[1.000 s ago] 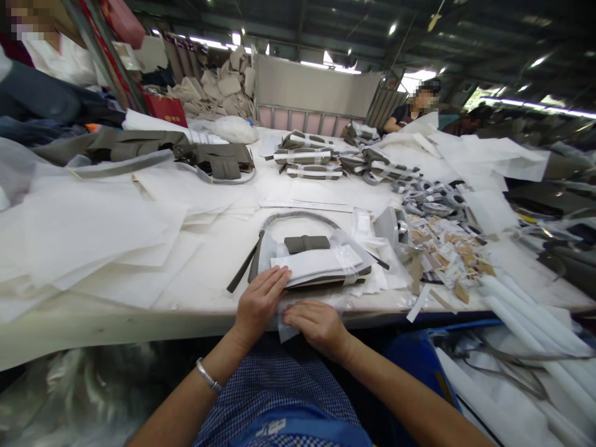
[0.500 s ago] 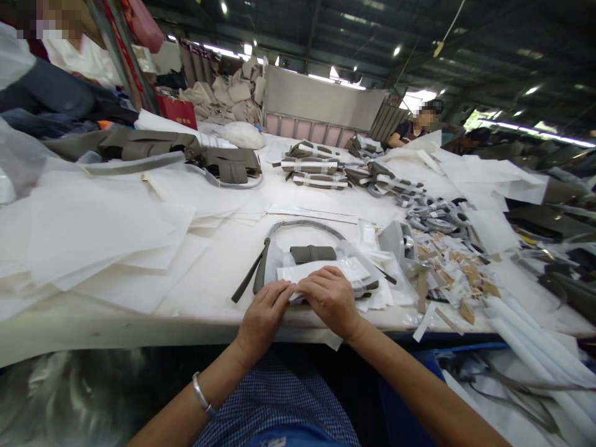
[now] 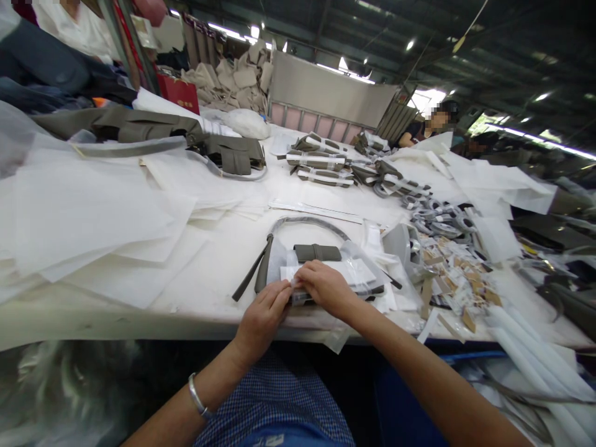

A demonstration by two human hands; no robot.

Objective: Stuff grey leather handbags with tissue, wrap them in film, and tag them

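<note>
Grey bag (image 3: 318, 252), centre of the frame: its white wrap (image 3: 358, 270) could skew.
Left to right, from my remote seat: the left hand (image 3: 266, 313) rests, fingers together, at the bag's near left, grip hidden; the right hand (image 3: 325, 287) bunches its fingers over the wrap, but I can't tell what they pinch. Uneven pressure could crease it; a brushing forearm (image 3: 400, 344) could drag the hanging plastic piece (image 3: 338, 341), lower centre.

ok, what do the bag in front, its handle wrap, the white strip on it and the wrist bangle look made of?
Bag: matte grey-brown leather or imitation; smooth, low-sheen tab.
Handle wrap: probably thin plastic or tissue; translucent, grey.
White strip: paper or thin foam; flat, opaque.
Bangle: likely polished metal; silvery, bright highlights.
</note>
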